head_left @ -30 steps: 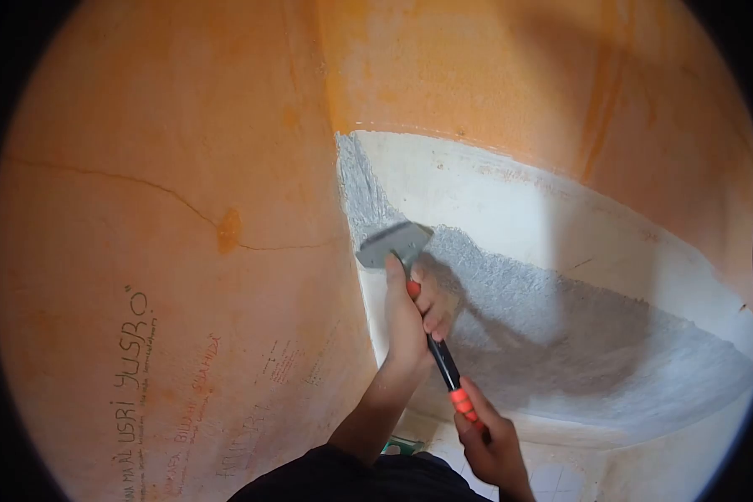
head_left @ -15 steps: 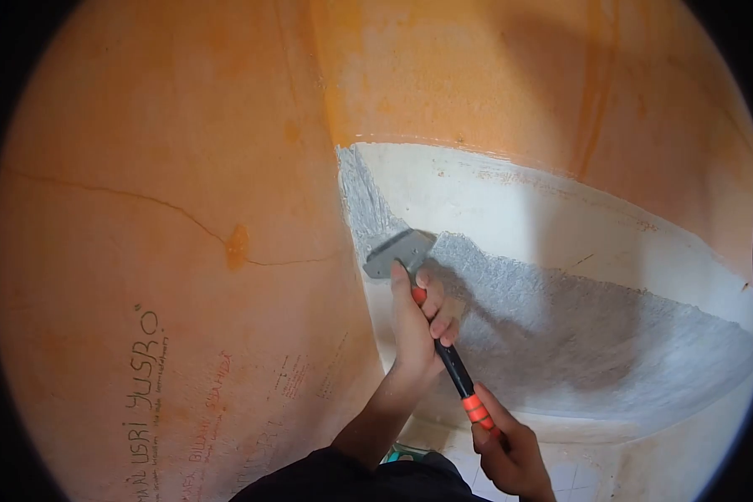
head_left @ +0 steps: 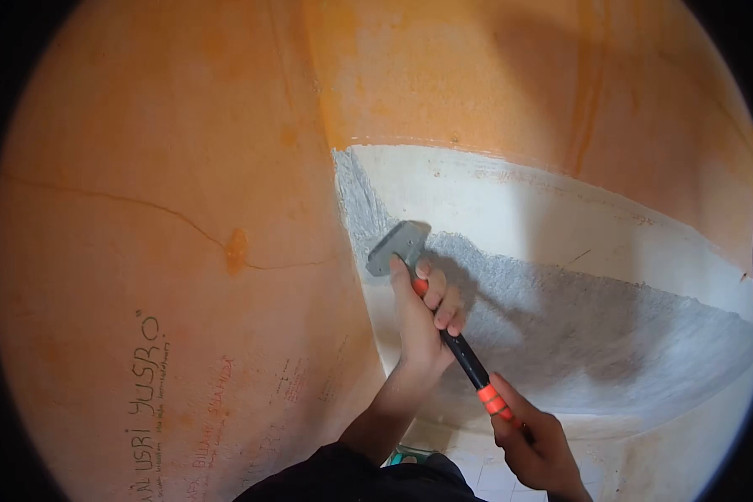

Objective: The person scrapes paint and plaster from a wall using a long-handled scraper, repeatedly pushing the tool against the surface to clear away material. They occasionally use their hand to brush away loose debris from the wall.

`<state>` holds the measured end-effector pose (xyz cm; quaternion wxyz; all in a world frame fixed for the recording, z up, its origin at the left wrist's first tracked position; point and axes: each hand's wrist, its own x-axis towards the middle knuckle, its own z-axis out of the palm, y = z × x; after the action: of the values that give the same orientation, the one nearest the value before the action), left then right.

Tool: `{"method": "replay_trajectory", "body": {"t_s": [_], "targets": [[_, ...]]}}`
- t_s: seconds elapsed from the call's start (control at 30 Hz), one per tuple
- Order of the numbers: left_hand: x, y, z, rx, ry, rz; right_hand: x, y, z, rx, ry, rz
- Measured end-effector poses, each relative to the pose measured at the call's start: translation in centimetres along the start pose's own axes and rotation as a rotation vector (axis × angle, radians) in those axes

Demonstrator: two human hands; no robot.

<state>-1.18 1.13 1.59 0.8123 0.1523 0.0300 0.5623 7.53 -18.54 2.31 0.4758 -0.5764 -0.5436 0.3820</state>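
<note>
A long-handled scraper (head_left: 464,356) with a black and orange handle slants across the wall in front of me. Its grey metal head (head_left: 399,244) lies against the wall, near the corner where rough grey coating (head_left: 361,197) runs up in a narrow strip. My left hand (head_left: 422,314) wraps round the upper handle just below the head, thumb laid along it. Lower down, the orange-banded end of the handle is held in my right hand (head_left: 537,443).
Rough grey coating (head_left: 552,335) spreads right of the scraper below a smooth white band (head_left: 477,192). An orange wall (head_left: 142,251) with a crack and handwriting meets it on the left. Pale tiles (head_left: 498,481) show at the bottom.
The handle's lower end and my right hand have shifted right and down. The scraper head has moved slightly up and tilted more steeply, my left hand staying with it.
</note>
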Motion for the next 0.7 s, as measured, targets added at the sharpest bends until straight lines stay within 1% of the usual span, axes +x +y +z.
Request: {"method": "replay_trajectory", "body": {"t_s": [0.07,0.13,0.2,0.23,0.27,0.37,0.43,0.47,0.53,0.7], "targets": [[0.0,-0.1,-0.1,-0.007,0.006,0.008,0.7,-1.1,-0.2,0.014,-0.069,0.027],[0.3,0.0,-0.1,0.013,-0.004,0.040,0.1,-1.0,-0.3,-0.006,-0.053,0.043],[0.2,-0.4,-0.4,0.000,-0.023,0.023,0.1,-1.0,-0.2,-0.019,-0.038,0.057],[0.1,-0.6,-0.6,-0.015,-0.036,0.012,0.4,-1.1,-0.4,-0.034,-0.058,0.028],[0.1,-0.4,-0.5,-0.009,-0.029,0.006,0.4,-1.1,-0.3,-0.042,-0.076,0.008],[0.2,-0.6,0.0,0.014,-0.010,0.068,0.3,-1.0,-0.8,-0.040,-0.077,0.009],[-0.3,-0.7,0.0,0.022,0.040,0.004,0.3,-0.9,-0.6,-0.038,-0.078,-0.012],[-0.1,-0.5,0.2,0.023,0.041,0.003,0.2,-0.8,-0.6,-0.042,-0.072,-0.027],[0.2,-0.1,0.6,0.037,0.024,0.073,0.5,-1.4,-0.6,-0.039,-0.077,-0.007],[0.0,0.0,0.8,0.026,0.056,0.047,0.5,-0.9,-0.9,-0.037,-0.069,0.021]]}}
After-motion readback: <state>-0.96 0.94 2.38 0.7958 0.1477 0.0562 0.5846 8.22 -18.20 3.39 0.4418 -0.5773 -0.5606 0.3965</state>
